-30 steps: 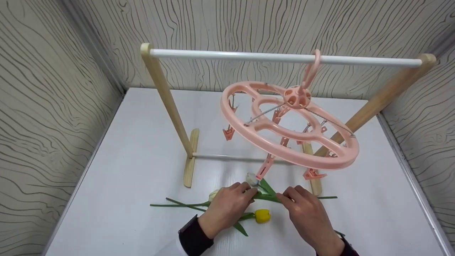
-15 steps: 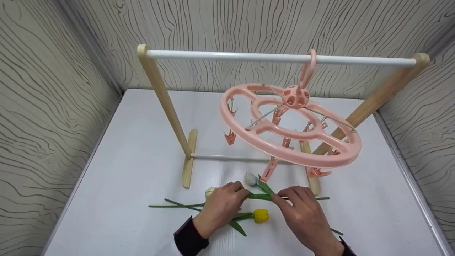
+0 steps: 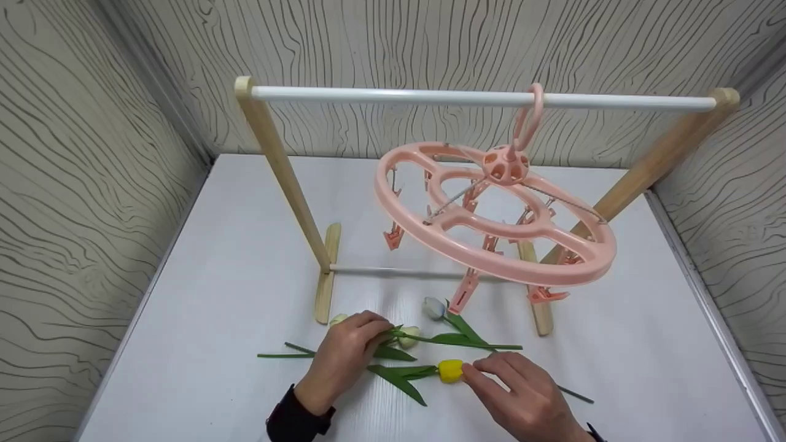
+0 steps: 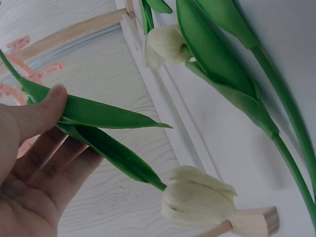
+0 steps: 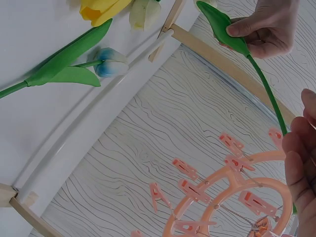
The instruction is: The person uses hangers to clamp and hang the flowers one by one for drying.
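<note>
My left hand (image 3: pixel 351 353) pinches a white tulip at the base of its green leaves (image 4: pixel 108 112), between thumb and fingers. Its pale flower (image 4: pixel 197 195) pokes out beyond the fingers in the left wrist view, and its stem (image 3: pixel 479 345) runs right. My right hand (image 3: pixel 522 393) is held apart from that stem, fingers relaxed and holding nothing. In the head view its fingertips overlap the edge of a yellow tulip (image 3: pixel 450 371) on the table. A second white tulip (image 3: pixel 409 336) and a blue-and-white tulip (image 3: pixel 433 308) lie nearby.
A pink round clip hanger (image 3: pixel 491 245) hangs by its hook from the white rail (image 3: pixel 393 94) of a wooden stand (image 3: pixel 282 172). Its clips (image 3: pixel 463 293) dangle just above the tulips. Patterned wall panels surround the white table (image 3: pixel 233 245) at the back and sides.
My left hand has moved left, drawing the white tulip with it. My right hand has let go of the tulip's stem and moved nearer the table's front, beside the yellow flower.
</note>
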